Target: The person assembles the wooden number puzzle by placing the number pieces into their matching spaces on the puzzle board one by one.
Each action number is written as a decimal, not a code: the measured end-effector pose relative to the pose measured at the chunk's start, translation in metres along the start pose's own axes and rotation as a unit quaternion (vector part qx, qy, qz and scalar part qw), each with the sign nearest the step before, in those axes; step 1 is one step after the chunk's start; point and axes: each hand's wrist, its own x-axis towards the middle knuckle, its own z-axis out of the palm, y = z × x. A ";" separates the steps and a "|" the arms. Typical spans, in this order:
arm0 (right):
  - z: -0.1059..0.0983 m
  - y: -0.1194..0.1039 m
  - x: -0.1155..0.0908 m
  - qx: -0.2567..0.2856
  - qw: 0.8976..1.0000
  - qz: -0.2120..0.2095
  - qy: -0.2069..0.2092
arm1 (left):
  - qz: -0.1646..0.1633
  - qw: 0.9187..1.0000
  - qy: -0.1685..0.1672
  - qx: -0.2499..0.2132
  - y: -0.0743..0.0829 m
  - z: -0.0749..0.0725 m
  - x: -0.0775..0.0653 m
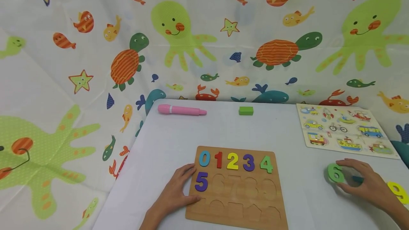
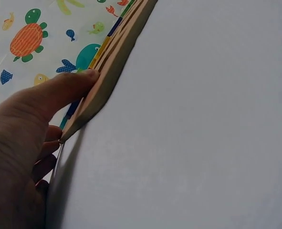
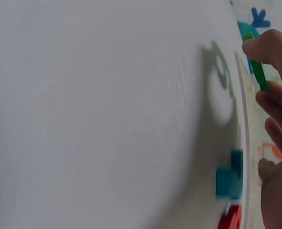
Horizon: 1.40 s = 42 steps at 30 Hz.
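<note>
A wooden number board [image 1: 236, 200] lies in front of me, with coloured numerals 0 through 5 in its recesses and several bare recesses below. My left hand [image 1: 177, 191] rests on the board's left edge, thumb and forefinger spread apart along it. In the left wrist view the thumb [image 2: 74, 88] touches the board's edge. My right hand [image 1: 367, 185] pinches a green number 6 [image 1: 330, 173] between thumb and fingers, its shadow falling on the table in the right wrist view. A teal piece [image 3: 229, 181] lies below that hand, a red piece [image 3: 231, 219] beside it.
A yellow 9 [image 1: 397, 192] lies right of my right hand, partly covered by the wrist. A vehicle puzzle board [image 1: 332, 137] sits at the back right. A pink marker [image 1: 183, 110] and a green block [image 1: 246, 111] lie near the far edge, before the sea-animal cloth.
</note>
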 end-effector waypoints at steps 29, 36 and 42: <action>0.093 -0.139 0.081 0.068 0.981 -0.178 0.030 | 0.019 1.000 0.011 0.007 -0.002 0.001 -0.001; 0.123 -0.169 0.079 0.097 0.972 -0.209 0.043 | 0.008 1.000 0.001 0.006 -0.002 0.001 -0.002; 0.149 -0.190 0.073 0.125 0.957 -0.259 0.040 | 0.003 1.000 -0.001 0.008 -0.002 0.000 -0.002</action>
